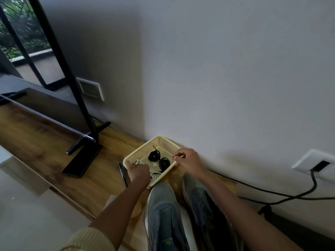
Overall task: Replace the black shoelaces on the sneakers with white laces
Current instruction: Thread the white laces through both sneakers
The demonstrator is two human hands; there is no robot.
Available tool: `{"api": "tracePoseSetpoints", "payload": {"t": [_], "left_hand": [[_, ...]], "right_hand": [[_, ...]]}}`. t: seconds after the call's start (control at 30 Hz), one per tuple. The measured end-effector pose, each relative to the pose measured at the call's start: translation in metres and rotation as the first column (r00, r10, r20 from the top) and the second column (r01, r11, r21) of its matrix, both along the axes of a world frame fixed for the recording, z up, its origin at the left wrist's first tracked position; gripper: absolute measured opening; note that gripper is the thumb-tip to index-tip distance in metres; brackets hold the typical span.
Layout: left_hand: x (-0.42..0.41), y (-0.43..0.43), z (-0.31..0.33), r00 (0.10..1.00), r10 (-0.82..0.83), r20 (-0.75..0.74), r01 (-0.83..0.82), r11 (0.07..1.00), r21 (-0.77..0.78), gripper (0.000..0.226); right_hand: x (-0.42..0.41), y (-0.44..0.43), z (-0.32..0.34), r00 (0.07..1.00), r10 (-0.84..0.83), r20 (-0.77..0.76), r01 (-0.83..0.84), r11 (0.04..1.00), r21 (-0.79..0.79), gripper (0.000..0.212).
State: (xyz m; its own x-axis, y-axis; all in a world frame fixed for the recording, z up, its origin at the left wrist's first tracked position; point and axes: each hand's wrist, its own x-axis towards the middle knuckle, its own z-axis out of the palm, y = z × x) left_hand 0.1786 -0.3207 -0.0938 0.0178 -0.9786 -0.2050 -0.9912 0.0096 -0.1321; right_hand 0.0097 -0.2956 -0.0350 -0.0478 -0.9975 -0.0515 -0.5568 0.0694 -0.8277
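Note:
Two grey sneakers, one on the left [162, 214] and one on the right [201, 201], lie on the wooden shelf [45, 142] with their toes toward a cream plastic basket [143, 151]. Inside the basket lie two coiled black laces [159, 159] and white laces [137, 162]. My left hand [138, 172] is at the basket's near-left corner and grips a bundle of white lace. My right hand [188, 163] pinches the basket's right rim. The eyelets of both sneakers look empty.
A black marker pen [122, 173] lies just left of the basket. A television on a black stand [83, 151] takes up the left of the shelf. A black cable [272, 192] runs from a wall socket [316, 164] on the right.

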Motion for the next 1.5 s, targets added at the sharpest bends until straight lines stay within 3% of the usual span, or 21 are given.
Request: {"api": "tracePoseSetpoints", "payload": {"t": [0.17,0.27,0.4,0.5,0.6,0.73,0.9,1.1,1.2,1.3,1.4,1.5], "left_hand": [[0.007,0.007,0.023,0.997,0.025,-0.077,-0.035,0.990,-0.137,0.010],[0.018,0.016,0.051,0.978,0.013,-0.207,-0.065,0.967,-0.248,0.015],[0.026,0.063,0.115,0.931,-0.047,-0.362,-0.107,0.914,-0.392,0.018],[0.029,0.116,0.155,0.846,-0.112,-0.521,-0.155,0.883,-0.442,0.019],[0.032,0.172,0.167,0.736,-0.155,-0.659,-0.158,0.907,-0.389,0.020],[0.037,0.244,0.148,0.642,-0.109,-0.759,-0.117,0.964,-0.237,0.015],[0.037,0.313,0.127,0.585,-0.047,-0.809,-0.077,0.990,-0.114,0.008],[0.038,0.362,0.124,0.573,-0.021,-0.819,-0.126,0.986,-0.113,0.014],[0.038,0.373,0.124,0.548,-0.032,-0.836,-0.111,0.988,-0.111,0.021],[0.037,0.377,0.130,0.545,-0.059,-0.836,-0.074,0.990,-0.118,0.005],[0.037,0.378,0.135,0.306,0.034,-0.951,-0.080,0.997,0.010,0.006],[0.037,0.377,0.138,-0.152,0.310,-0.938,-0.073,0.943,0.324,0.012]], "right_hand": [[-0.016,0.025,0.010,0.993,-0.046,0.110,0.047,0.999,-0.008,0.015],[-0.021,0.046,0.022,0.985,-0.083,0.151,0.086,0.996,-0.014,0.016],[-0.016,0.092,0.046,0.958,-0.092,0.271,0.099,0.995,-0.009,0.021],[-0.009,0.140,0.067,0.917,-0.117,0.380,0.133,0.991,-0.018,0.021],[-0.003,0.198,0.084,0.875,-0.133,0.466,0.164,0.986,-0.026,0.018],[0.003,0.274,0.089,0.873,-0.144,0.465,0.167,0.986,-0.009,0.018],[0.019,0.335,0.078,0.813,-0.158,0.560,0.157,0.986,0.049,0.016],[0.037,0.373,0.078,0.859,-0.073,0.506,0.065,0.997,0.035,0.015],[0.044,0.377,0.080,0.874,-0.087,0.478,0.097,0.995,0.003,0.013],[0.044,0.375,0.085,0.841,-0.136,0.524,0.168,0.986,-0.015,0.011],[0.035,0.373,0.094,0.695,-0.169,0.699,0.222,0.975,0.014,0.017],[0.026,0.370,0.101,0.396,-0.169,0.903,0.194,0.976,0.097,0.019]]}}
